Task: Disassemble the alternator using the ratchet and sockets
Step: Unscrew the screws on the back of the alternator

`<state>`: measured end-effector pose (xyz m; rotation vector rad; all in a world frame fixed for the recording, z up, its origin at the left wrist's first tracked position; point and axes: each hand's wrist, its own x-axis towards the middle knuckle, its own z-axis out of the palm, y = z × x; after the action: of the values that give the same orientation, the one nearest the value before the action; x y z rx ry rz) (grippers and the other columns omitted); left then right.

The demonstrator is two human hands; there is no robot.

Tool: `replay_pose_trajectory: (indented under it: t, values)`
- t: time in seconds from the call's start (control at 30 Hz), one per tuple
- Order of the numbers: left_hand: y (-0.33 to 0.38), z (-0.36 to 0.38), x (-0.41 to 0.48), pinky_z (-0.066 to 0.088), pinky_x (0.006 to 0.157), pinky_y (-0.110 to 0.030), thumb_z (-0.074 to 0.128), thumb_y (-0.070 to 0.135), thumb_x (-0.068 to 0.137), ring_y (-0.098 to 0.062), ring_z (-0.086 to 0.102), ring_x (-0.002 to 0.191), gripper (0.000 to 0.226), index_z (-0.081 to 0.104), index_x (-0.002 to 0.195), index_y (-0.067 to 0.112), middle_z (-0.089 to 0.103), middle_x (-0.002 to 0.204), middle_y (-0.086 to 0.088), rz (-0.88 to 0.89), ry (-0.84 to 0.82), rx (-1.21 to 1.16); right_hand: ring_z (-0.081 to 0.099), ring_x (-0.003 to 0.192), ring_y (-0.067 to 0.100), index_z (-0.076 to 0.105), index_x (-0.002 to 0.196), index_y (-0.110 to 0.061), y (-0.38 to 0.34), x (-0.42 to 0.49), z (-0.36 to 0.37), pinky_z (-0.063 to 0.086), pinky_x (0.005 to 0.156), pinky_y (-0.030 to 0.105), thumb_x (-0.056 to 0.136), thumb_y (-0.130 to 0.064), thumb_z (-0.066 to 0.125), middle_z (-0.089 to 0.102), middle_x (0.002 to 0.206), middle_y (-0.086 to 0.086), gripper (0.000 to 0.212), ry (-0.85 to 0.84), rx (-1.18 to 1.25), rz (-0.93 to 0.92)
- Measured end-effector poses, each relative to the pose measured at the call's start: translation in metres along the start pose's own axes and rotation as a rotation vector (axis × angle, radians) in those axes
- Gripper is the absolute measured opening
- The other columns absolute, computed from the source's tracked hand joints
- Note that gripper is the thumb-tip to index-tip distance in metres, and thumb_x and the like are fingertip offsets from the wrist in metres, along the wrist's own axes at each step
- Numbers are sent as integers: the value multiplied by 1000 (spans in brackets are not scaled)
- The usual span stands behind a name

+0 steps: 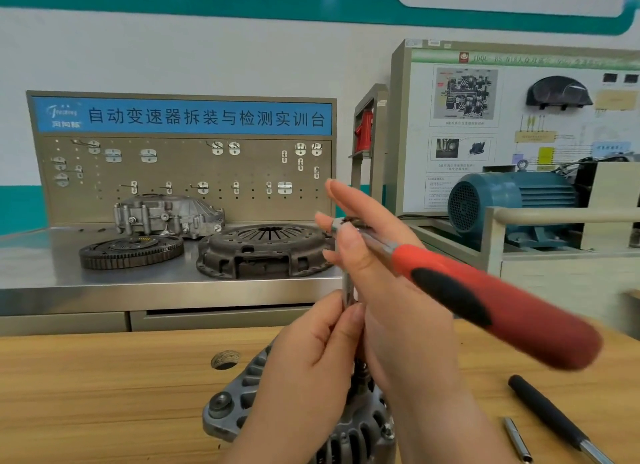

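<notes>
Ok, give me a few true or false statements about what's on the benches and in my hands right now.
1. The ratchet has a red and black handle. True.
2. A clutch cover lies on the steel bench. True.
3. The alternator sits on the steel bench. False: it sits on the wooden bench.
4. The left hand pinches the metal shaft under the ratchet head. True.
5. The electric motor is red. False: it is teal.

We log the grey ribbed metal alternator (239,391) on the wooden bench (86,394). The red-handled steel ratchet (485,300) sits above it, with the black-handled steel bar (547,411) to its right. Behind, on the steel table (52,273): toothed iron flywheel (131,252) left, round iron clutch cover (263,252) right, cast aluminium housing (166,214) behind both.
</notes>
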<state>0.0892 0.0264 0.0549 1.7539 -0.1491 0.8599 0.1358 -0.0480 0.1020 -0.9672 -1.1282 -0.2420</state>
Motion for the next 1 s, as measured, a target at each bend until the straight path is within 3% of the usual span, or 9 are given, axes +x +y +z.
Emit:
replay_pose_trajectory:
  t: [0.1,0.2,0.27,0.37,0.47,0.6,0.7,0.87,1.0]
  values:
    - [0,-1,-1,44,62,-47,50,60,80,-25,53,67,36,69,93,32,67,82,-16,10,0,-11,68,108,15,66,120,-36,0,0,-1,51,98,31,89,-46,58,68,123,-12,34,-24,231,135]
    - [2,-2,-3,50,75,-39,46,64,79,-19,64,80,38,69,103,45,70,91,-12,16,-20,-21,73,97,22,62,119,-21,-1,0,-3,54,92,27,78,-56,50,75,108,3,56,-54,356,289]
    - [3,-3,-4,53,79,-41,44,65,79,-24,66,88,36,67,103,52,72,93,-6,18,-16,4,73,96,22,64,117,-20,-1,1,-2,55,90,27,78,-57,50,75,106,3,55,-48,316,293]
    - [3,-3,-2,50,68,-42,50,61,82,-22,62,74,29,69,93,42,69,84,-9,8,-1,18,65,113,17,68,115,-37,1,0,-1,49,102,41,87,-46,60,70,119,-11,31,-8,181,148]
    - [1,-2,0,42,65,-41,50,63,78,-23,53,69,42,68,91,28,67,82,-16,5,2,-11,59,123,12,62,120,-48,0,-1,1,42,107,47,85,-46,60,63,125,-24,36,-14,35,16]
    - [1,-3,-2,40,62,-27,46,63,78,-8,52,66,43,69,87,28,63,69,1,20,0,-27,67,111,20,67,119,-30,-2,0,1,50,100,34,84,-47,64,70,119,-9,40,4,302,190]
    - [1,-3,-5,42,71,-32,43,65,82,-21,56,73,50,66,90,22,65,84,-19,23,-21,-12,72,98,24,65,116,-16,-2,0,-2,56,89,28,84,-53,49,75,104,6,51,36,359,300]
    - [4,-2,-1,42,64,-32,49,58,84,-12,54,68,36,66,88,26,64,78,-12,14,-6,44,61,120,14,71,109,-41,-2,0,0,44,107,42,85,-43,62,69,120,-14,26,59,153,137]
    - [2,-1,0,39,59,-42,54,60,79,-15,50,65,44,66,86,19,62,75,-18,7,23,-9,59,123,10,65,111,-53,-3,1,0,43,106,43,82,-46,60,64,121,-28,30,4,44,64]
